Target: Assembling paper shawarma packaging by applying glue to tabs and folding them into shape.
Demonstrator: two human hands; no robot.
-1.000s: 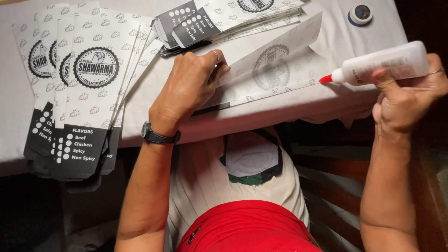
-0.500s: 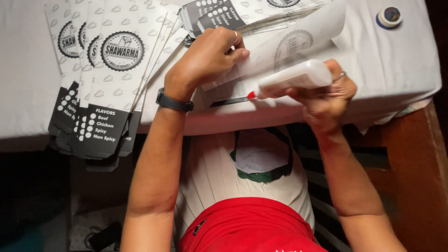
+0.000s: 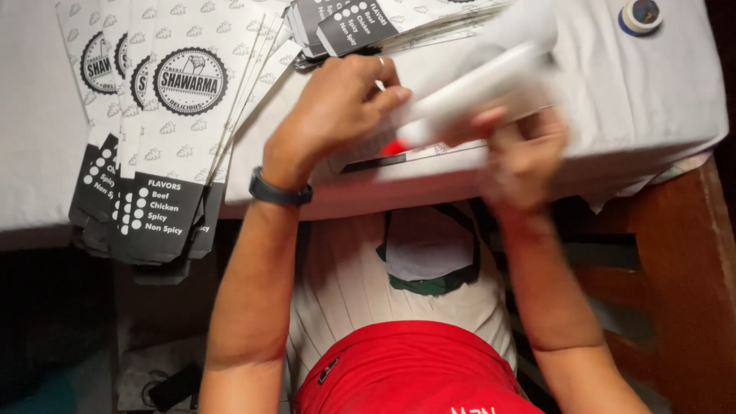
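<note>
**Glue bottle held low over a paper bag at the table edge**

The right hand (image 3: 525, 157) is wrapped around a white squeeze bottle (image 3: 468, 88), its red tip (image 3: 393, 147) pointing down beside the left hand (image 3: 337, 115). The left hand presses, fingers curled together, on a flat white paper bag (image 3: 452, 46) lying beneath both hands. Motion blur makes the tip's contact with the paper uncertain. Left of the left hand, a fanned stack of printed bags (image 3: 165, 123) overhangs the table (image 3: 659, 107). Beyond the right hand sits a small round cap (image 3: 640, 15).
</note>
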